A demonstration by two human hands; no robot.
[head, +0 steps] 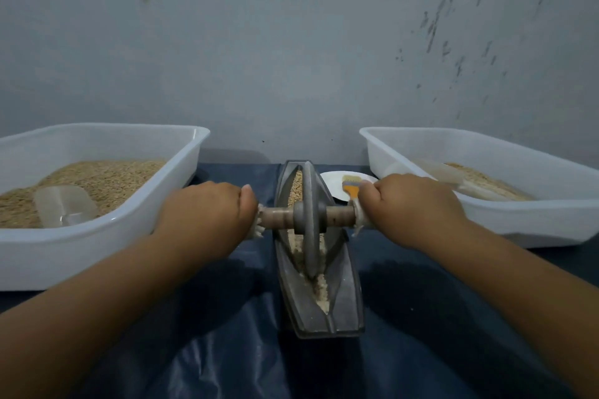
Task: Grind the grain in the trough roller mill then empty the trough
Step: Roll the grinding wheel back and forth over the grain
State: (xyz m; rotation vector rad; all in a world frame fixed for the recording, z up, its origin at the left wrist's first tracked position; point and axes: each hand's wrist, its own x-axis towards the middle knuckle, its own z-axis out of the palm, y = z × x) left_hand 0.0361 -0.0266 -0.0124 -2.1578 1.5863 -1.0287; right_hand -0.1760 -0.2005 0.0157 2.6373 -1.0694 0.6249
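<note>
A grey boat-shaped metal trough [343, 298] lies lengthwise in the middle of the table. Grain [296, 186] fills its far part and paler crushed grain [321, 293] lies near its front tip. A grey roller wheel [310, 220] stands upright in the trough on a wooden axle [277, 218]. My left hand [207, 214] grips the axle's left end. My right hand [411, 209] grips the right end. White cloth wrapping shows at both grips.
A white tub [155, 230] at the left holds grain and a clear scoop [64, 206]. A white tub [551, 220] at the right holds some grain and another scoop [453, 178]. A white plate [334, 185] with an orange-handled brush [351, 186] sits behind the trough. Dark blue sheet [227, 350] covers the table.
</note>
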